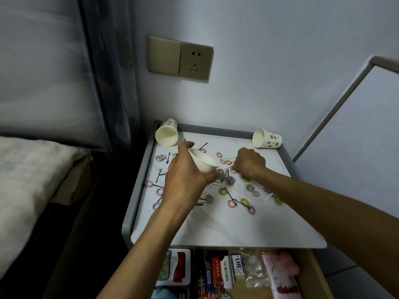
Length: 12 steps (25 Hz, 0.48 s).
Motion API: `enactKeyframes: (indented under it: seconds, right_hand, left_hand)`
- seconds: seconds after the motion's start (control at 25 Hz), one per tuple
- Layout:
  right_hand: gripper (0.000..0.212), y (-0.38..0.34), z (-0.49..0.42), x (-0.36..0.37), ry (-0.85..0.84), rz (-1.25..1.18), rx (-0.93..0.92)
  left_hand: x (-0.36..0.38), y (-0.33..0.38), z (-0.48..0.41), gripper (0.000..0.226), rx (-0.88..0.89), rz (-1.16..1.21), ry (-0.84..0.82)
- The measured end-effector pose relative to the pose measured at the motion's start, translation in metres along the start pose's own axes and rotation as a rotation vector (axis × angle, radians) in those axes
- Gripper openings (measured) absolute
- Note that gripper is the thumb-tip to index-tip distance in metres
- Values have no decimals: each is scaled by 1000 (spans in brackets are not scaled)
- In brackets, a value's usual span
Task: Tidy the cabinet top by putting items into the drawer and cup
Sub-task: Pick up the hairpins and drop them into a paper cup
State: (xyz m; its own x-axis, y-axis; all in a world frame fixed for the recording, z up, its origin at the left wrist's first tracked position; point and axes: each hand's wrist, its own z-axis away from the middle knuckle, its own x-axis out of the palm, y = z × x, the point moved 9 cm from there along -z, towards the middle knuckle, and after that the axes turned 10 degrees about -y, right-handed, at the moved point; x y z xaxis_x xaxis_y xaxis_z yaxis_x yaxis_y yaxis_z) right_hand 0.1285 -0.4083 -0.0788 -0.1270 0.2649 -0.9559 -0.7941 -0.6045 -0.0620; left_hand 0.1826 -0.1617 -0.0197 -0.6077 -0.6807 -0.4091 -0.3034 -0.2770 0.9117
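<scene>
My left hand (185,175) grips a white paper cup (203,161), tilted with its mouth toward the upper left, above the white cabinet top (226,229). My right hand (249,164) is curled over the scattered items just right of the cup and pinches something small that I cannot make out. Several pastel hair ties (223,191) and black hairpins (232,198) lie scattered across the top. Below the front edge the drawer (306,264) stands open.
Two more paper cups lie on their sides at the back: one at the left corner (166,132), one at the right (266,138). The drawer holds boxes, a clear bag and a pink pouch (280,275). A bed (32,169) is on the left, a wall socket (180,58) above.
</scene>
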Motion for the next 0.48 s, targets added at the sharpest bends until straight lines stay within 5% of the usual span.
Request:
enactKeyframes:
  seconds: [0.2, 0.48]
  right_hand:
    - [5, 3, -3, 2, -90, 50, -65]
    - [8, 20, -3, -20, -72, 141, -258]
  left_hand:
    - [0, 0, 0, 87, -4, 7, -4]
    - [-5, 3, 3, 88, 0, 12, 4]
